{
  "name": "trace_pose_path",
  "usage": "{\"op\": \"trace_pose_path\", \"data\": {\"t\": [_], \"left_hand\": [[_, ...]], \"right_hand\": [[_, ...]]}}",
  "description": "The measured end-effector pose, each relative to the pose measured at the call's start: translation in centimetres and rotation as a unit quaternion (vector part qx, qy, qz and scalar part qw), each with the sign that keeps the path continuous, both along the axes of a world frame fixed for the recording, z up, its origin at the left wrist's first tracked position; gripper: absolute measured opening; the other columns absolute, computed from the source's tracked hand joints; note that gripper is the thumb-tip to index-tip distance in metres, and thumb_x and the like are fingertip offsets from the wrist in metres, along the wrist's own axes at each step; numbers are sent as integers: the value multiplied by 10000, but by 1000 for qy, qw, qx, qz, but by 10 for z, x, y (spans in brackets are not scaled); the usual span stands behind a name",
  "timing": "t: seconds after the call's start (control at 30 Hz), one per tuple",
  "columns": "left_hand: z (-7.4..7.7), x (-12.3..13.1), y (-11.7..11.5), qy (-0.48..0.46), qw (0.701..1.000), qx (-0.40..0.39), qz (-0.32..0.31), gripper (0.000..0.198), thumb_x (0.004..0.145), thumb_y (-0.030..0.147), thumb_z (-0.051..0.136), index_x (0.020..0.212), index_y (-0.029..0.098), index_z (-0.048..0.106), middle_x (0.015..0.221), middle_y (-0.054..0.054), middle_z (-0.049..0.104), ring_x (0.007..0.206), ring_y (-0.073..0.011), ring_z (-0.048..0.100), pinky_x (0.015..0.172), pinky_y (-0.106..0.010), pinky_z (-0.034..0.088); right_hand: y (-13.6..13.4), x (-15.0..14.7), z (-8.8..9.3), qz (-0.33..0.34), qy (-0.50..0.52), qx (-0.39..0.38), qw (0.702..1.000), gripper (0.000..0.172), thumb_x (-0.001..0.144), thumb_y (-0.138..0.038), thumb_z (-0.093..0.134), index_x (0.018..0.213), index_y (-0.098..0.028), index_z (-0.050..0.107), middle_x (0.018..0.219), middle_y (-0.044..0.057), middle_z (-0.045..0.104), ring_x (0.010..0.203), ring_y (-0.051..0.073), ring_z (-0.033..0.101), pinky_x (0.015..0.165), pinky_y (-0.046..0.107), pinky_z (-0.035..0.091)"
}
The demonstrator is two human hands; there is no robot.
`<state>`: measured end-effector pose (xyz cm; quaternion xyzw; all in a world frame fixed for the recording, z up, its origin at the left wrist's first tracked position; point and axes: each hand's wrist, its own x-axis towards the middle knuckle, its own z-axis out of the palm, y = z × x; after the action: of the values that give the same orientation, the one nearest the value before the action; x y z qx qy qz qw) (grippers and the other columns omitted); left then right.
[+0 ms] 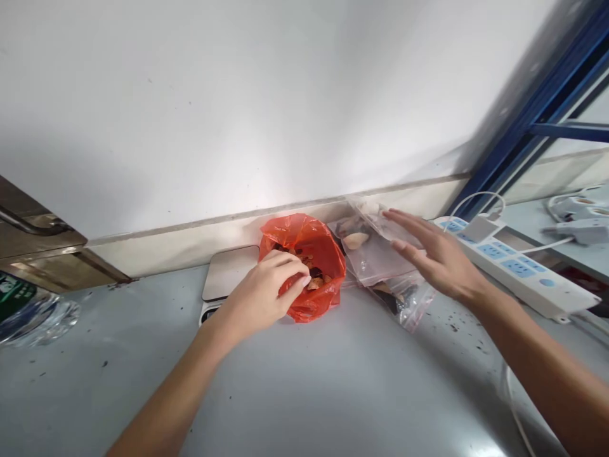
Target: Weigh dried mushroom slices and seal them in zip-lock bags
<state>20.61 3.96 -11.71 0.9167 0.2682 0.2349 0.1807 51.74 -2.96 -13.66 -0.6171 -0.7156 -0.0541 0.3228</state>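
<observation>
An open red plastic bag [328, 244] stands on the grey table by the wall, with brown and dark pieces [316, 279] inside. My left hand [273, 285] is over its near left side, fingers curled and pressed together; whatever they may hold is too small to make out. To the right, clear zip bags [373, 254] with brown and dark pieces lie in a pile. My right hand [431, 251] is at their right edge, fingers stretched out, holding nothing. A flat scale [231, 270] sits left of the red bag, partly behind my left hand.
A white power strip [514, 266] with a plugged-in charger and cables lies on the right, near a blue frame [504, 136]. At the left edge are a clear bottle [42, 317] and a metal cabinet part with a handle [38, 231]. Dark crumbs dot the table [309, 387].
</observation>
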Motion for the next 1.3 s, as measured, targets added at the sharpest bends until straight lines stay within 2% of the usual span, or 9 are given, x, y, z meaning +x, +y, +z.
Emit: {"op": "trace_pose_path", "data": {"t": [0.2, 0.33, 0.43, 0.57, 0.7, 0.83, 1.0, 1.2, 1.3], "left_hand": [[-3, -28, -7, -34, 987, 134, 78, 214, 1029, 209, 475, 897, 204, 642, 843, -29, 663, 811, -184, 606, 748, -293, 508], [-5, -63, -10, -14, 980, 102, 170, 253, 979, 217, 497, 727, 223, 481, 662, 42, 534, 531, -117, 457, 511, -242, 368], [-16, -86, -9, -6, 975, 89, 204, 235, 975, 209, 480, 742, 225, 504, 679, 31, 565, 579, -135, 541, 542, -243, 419], [-41, -106, -8, -25, 968, 134, 209, 218, 1023, 209, 451, 996, 204, 667, 958, -71, 712, 937, -222, 685, 814, -330, 574], [-58, -114, -10, 5, 963, 172, 207, 309, 1066, 239, 434, 1220, 195, 698, 1251, -136, 699, 1222, -287, 627, 1030, -447, 558], [-62, -116, -14, 32, 964, 156, 211, 390, 1095, 274, 389, 1370, 206, 657, 1411, -142, 639, 1417, -328, 508, 1129, -519, 508], [-65, -116, -15, 46, 969, 129, 204, 408, 1097, 310, 390, 1392, 217, 656, 1466, -147, 606, 1466, -358, 458, 1122, -556, 516], [-68, -112, -12, 20, 970, 137, 199, 321, 1059, 254, 449, 1248, 215, 705, 1321, -146, 678, 1367, -325, 548, 1122, -552, 512], [-57, -113, -12, -7, 968, 149, 202, 297, 1048, 234, 456, 1193, 209, 714, 1254, -137, 704, 1301, -304, 599, 1091, -502, 538]], "right_hand": [[8, -62, 27, 67, 22, 190, 979, 214, 1042, -314, 536, 1095, -267, 738, 1148, 83, 806, 1125, 291, 741, 944, 457, 604], [17, -112, 18, 114, 28, 239, 964, 172, 997, -162, 552, 905, -233, 678, 828, 46, 771, 751, 213, 716, 710, 366, 583], [23, -135, 6, 144, 28, 210, 967, 227, 994, -155, 552, 787, -224, 615, 674, 2, 681, 579, 154, 627, 573, 302, 521], [25, -142, -9, 168, -4, 189, 968, 172, 992, -141, 547, 876, -210, 653, 760, 27, 729, 642, 164, 683, 599, 297, 548], [23, -134, -23, 190, -78, 176, 963, 165, 1018, -182, 546, 1097, -195, 690, 1034, 106, 800, 889, 240, 761, 771, 379, 615], [23, -125, -32, 189, -148, 161, 957, 297, 1050, -245, 504, 1287, -190, 673, 1231, 153, 777, 1124, 320, 736, 901, 477, 621], [21, -121, -35, 206, -162, 120, 958, 359, 1055, -251, 473, 1340, -208, 688, 1346, 144, 740, 1242, 320, 697, 967, 479, 621], [20, -125, -32, 227, -93, 157, 957, 280, 997, -173, 572, 1209, -229, 746, 1157, 111, 805, 1059, 283, 757, 869, 443, 652], [17, -128, -21, 250, -59, 169, 952, 244, 967, -133, 607, 1138, -243, 740, 1043, 85, 816, 909, 248, 779, 766, 383, 653]]}}
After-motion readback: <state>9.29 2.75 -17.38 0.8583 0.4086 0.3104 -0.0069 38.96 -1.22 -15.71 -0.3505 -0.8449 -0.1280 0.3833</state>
